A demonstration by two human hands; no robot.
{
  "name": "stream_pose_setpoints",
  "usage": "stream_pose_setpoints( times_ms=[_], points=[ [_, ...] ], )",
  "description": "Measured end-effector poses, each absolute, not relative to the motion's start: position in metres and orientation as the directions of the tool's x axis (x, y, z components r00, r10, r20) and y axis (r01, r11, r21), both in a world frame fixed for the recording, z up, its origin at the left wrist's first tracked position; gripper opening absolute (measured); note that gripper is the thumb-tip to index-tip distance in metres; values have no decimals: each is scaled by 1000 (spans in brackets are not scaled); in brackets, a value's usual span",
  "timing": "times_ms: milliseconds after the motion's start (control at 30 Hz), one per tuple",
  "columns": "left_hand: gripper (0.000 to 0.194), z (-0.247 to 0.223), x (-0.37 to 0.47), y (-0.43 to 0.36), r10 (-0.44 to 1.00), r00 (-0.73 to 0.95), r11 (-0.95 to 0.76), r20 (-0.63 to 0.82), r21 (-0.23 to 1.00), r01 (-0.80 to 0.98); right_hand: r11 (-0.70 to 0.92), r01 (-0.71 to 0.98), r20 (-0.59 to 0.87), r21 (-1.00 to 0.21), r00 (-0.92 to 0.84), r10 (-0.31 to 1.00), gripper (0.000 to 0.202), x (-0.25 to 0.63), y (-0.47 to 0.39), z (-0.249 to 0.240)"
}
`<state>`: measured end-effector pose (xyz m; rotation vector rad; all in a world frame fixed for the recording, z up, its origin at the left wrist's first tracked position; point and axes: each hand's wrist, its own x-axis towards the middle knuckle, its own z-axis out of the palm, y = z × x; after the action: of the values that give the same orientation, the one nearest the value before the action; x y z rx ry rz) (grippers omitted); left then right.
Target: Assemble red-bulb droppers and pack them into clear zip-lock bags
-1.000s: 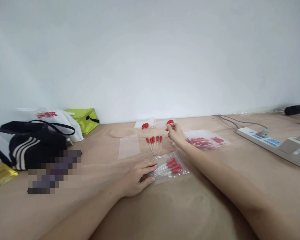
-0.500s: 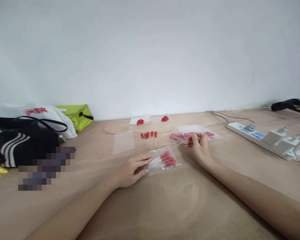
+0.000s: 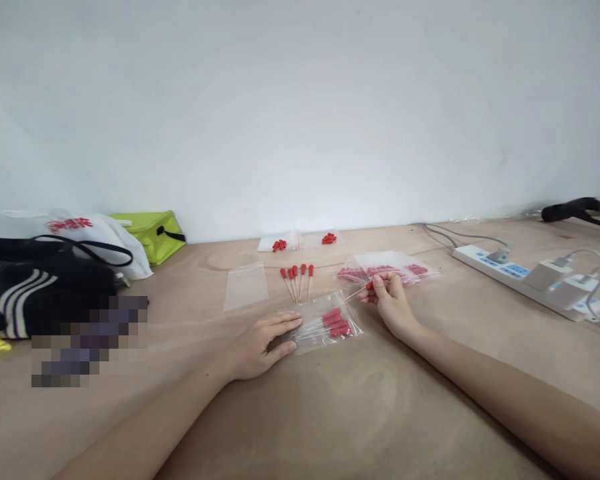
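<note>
A clear zip bag holding several droppers with red rubber bulbs lies on the table, mouth toward the right. My left hand rests flat over the bag's left end, thumb and fingers spread apart. My right hand pinches a dropper by its red bulb, its thin clear tube pointing left at the bag's mouth. Just beyond the bag, several loose droppers are fanned out with bulbs away from me. Past my right fingers lie clear bags of red bulbs.
A flat clear bag is left of the loose droppers. Small piles of red bulbs sit on bags near the wall. On the right is a power strip with plugs and cables; on the left, a black bag and a green box bag.
My right hand has moved left and slightly toward me with the dropper, bringing its tube closer to the bag's mouth. My left hand stays on the bag.
</note>
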<state>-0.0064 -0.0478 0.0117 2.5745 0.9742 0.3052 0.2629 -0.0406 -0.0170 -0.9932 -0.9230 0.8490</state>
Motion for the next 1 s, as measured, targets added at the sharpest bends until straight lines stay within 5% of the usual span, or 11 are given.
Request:
stream_pose_setpoints(
  times_ms=[133, 533, 667, 833, 1000],
  points=[
    [46, 12, -7, -49, 694, 717, -676, 65, 404, 617, 250, -217, 181, -944, 292, 939, 39, 253, -43, -13],
    [47, 15, -4, -50, 680, 730, -687, 71, 409, 600, -6, 20, -7, -1000, -48, 999, 30, 243, -41, -10],
    [46, 14, -4, -50, 670, 738, -694, 86, 425, 581, 2, 175, 4, -985, 11, 1000, 21, 240, -33, -14],
    [46, 14, -4, -51, 665, 740, -702, 103, 424, 572, 156, 385, 197, -910, 68, 978, 14, 237, -30, -14],
    [42, 15, -3, -51, 633, 765, -728, 121, 428, 535, 198, 236, 153, -951, -194, 969, 23, 239, -35, -11]
  ],
)
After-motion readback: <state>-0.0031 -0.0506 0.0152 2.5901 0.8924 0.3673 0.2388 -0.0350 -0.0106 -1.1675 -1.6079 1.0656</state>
